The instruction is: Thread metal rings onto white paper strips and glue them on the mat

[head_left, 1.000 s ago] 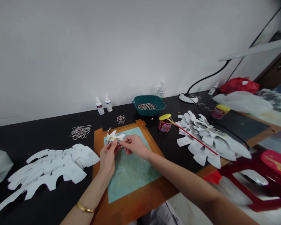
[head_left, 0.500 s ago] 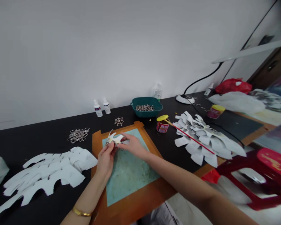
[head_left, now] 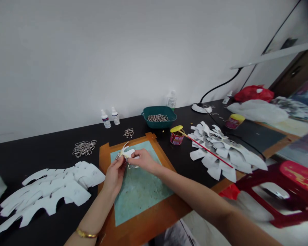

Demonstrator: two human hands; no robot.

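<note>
White cutout [head_left: 129,152] — between both hands' fingertips [head_left: 122,158]

Only illegible print on the small white bottles [head_left: 106,119] and the red tub [head_left: 176,137].

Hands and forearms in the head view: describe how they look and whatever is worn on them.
Both are bare, with no gloves and no sleeves in view. Above the left hand, a shiny, gold-coloured bangle circles the forearm as a narrow band. The right hand and its forearm show no jewellery. The fingers are slender; their nails are too small to make out.
</note>
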